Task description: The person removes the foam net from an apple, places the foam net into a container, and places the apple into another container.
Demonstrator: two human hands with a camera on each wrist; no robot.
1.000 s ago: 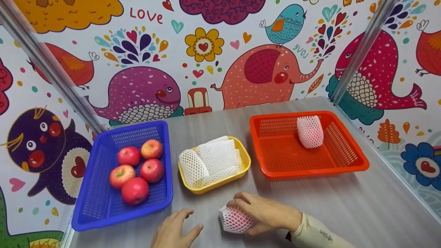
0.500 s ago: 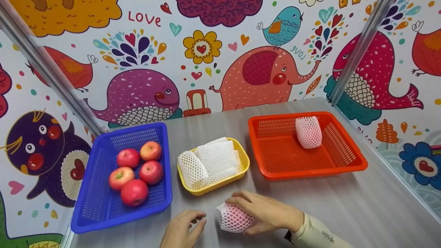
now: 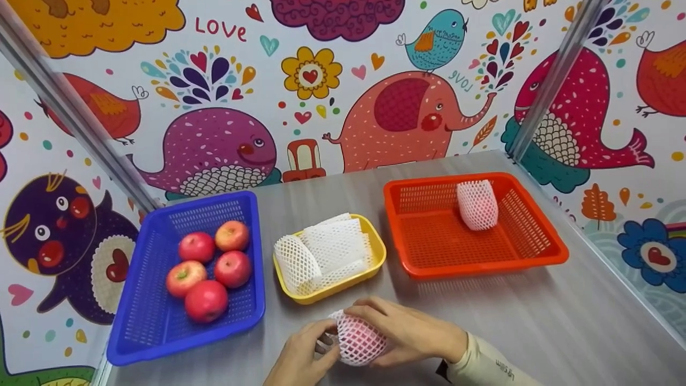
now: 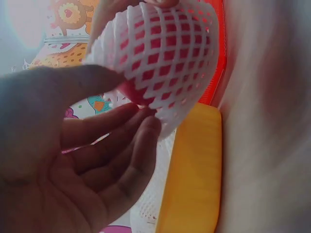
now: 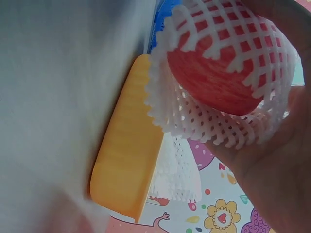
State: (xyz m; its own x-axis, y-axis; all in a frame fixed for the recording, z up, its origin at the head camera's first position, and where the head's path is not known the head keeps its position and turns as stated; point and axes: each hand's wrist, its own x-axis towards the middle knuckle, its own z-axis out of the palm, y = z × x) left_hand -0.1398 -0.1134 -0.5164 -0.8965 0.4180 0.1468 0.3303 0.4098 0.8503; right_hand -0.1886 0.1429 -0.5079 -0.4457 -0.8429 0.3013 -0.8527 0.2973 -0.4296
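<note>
A red apple sits inside a white foam net low in the middle of the head view. My right hand grips the netted apple from the right, fingers over the top and thumb below. From the left, my left hand has its thumb and curled fingers at the net's edge, pinching it. Bare red skin shows through the net's open end in the right wrist view. Left of the hands, several bare apples lie in a blue basket.
A yellow tray with several white foam nets stands just beyond the hands. At the right, a red basket holds another netted apple. A patterned wall rises behind the grey table.
My left hand has moved right, from apart on the table to the net's open end. The right hand keeps its grip on the netted apple, which has turned and shifted slightly left.
</note>
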